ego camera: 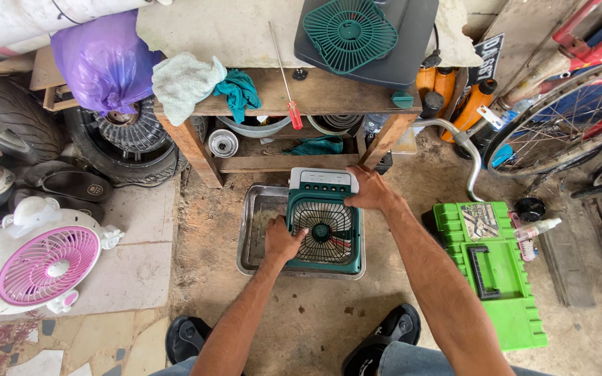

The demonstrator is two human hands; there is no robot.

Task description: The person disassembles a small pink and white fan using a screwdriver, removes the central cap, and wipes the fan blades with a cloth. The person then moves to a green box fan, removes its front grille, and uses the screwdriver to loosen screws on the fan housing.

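A small green and white fan unit with a black front grille lies face up over a metal tray on the dirt floor. My left hand rests on the grille's left side, fingers spread on the mesh. My right hand grips the unit's upper right corner beside its white control panel. A detached green fan grille lies on a dark grey panel on the wooden bench above.
A red-handled screwdriver and cloths lie on the bench. A green tool case sits at the right, a white and pink fan at the left. Tyres stand left, bicycle wheels right. My shoes are below.
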